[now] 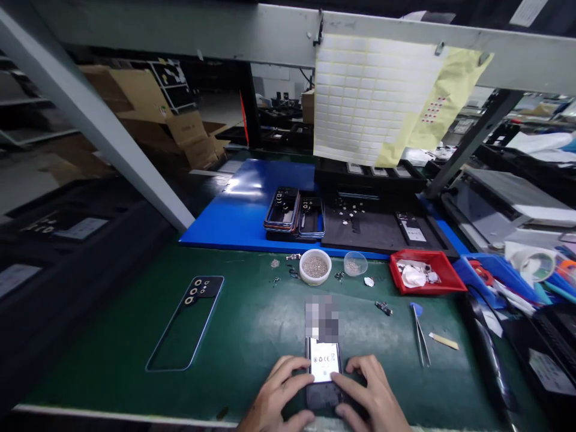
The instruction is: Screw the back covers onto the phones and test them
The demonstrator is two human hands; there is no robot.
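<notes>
An opened phone [324, 393] lies at the front of the green bench, its back off and a white-labelled battery [324, 363] showing. The upper end of the phone is blurred out. My left hand [281, 390] grips the phone from the left, with fingertips at the battery's edge and the thumb low by the bottom end. From the other side, my right hand [371, 390] holds it with curled fingers, the index fingertip touching the label's lower right corner. To the left lies a phone frame [202, 334] with gold-ringed camera holes.
Tweezers [420, 336] and a tan strip [444, 341] lie to the right. Behind the phone stand a white tub of screws [315, 281], a clear cup [355, 264] and a red bin [427, 287]. Stacked phone frames [282, 225] sit on a blue board [220, 222]. A label sheet [373, 99] hangs above.
</notes>
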